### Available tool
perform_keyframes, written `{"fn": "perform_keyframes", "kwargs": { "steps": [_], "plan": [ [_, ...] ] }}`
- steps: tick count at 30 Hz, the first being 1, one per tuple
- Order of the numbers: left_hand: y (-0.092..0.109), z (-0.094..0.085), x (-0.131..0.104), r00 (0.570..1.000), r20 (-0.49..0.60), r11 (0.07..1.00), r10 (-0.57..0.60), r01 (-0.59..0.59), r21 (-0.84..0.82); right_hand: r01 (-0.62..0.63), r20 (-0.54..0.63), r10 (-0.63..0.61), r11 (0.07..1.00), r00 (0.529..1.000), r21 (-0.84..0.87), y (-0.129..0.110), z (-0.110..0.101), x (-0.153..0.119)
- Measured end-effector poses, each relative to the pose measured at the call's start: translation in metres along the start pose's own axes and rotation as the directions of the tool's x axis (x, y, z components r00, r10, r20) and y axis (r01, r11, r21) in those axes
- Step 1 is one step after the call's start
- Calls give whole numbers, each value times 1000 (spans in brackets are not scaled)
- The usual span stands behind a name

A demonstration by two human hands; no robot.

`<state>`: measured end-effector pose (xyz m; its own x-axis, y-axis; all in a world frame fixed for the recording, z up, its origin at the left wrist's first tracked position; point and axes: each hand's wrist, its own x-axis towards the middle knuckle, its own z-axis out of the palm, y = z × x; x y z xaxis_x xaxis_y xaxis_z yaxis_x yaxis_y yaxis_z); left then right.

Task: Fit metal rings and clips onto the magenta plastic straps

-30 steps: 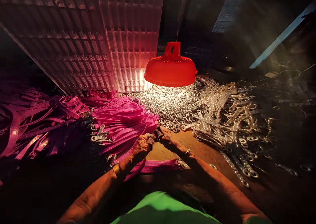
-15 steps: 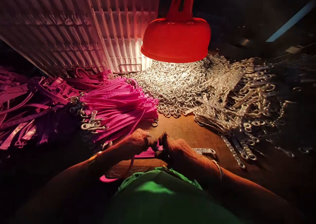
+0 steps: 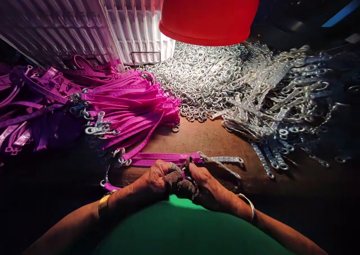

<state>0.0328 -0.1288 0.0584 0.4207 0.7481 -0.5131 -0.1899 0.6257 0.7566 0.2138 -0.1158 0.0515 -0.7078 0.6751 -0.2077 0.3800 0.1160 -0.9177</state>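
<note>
My left hand (image 3: 160, 174) and my right hand (image 3: 202, 178) meet above the table's near edge, with brown knitted covers on some fingers. Both are closed. Between the fingertips show a bit of pink strap (image 3: 183, 174) and a metal ring (image 3: 188, 178); the fingers hide most of both. Just beyond my hands lie flat pink straps (image 3: 168, 156), joined at the right to silvery twisted link pieces (image 3: 225, 160) with eyelet ends. Another pink strap end (image 3: 111, 186) with a ring hangs by my left forearm.
A pile of pink straps (image 3: 132, 105) lies on the left, with purple-looking ones (image 3: 36, 108) farther out. Loose metal rings (image 3: 202, 78) are heaped at the back; silvery link pieces (image 3: 270, 105) pile up at right. A red lamp (image 3: 210, 15) hangs low before a ribbed white panel (image 3: 135, 26).
The view has tipped downward, so the lamp and piles sit higher in the picture. My hands stay together and now lie nearer my body, leaving the straps beyond them more exposed.
</note>
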Motion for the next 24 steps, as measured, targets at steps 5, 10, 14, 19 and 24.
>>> {"fn": "perform_keyframes", "kwargs": {
  "steps": [5, 10, 14, 19, 24],
  "plan": [
    [1, 1, 3, 996, 37, 997, -83, 83, 10, 10, 75, -7, 999, 997, -37, -15, -5, 5],
    [11, -3, 6, 985, 104, 990, -140, 140, 12, 109, 83, -93, 969, 992, -222, -8, -8, 13],
    [7, -11, 28, 970, 241, 951, 0, -75, 300, 95, 7, -102, 896, 995, -434, 8, -17, 10],
    [-25, -19, 55, 889, 300, 422, 346, -433, 796, -7, -157, -150, 701, 976, -713, 35, -45, -2],
    [-2, -38, 64, 646, 135, 196, 751, -413, 889, -310, -503, -354, 477, 788, -822, 81, -114, -29]
  ]
}}
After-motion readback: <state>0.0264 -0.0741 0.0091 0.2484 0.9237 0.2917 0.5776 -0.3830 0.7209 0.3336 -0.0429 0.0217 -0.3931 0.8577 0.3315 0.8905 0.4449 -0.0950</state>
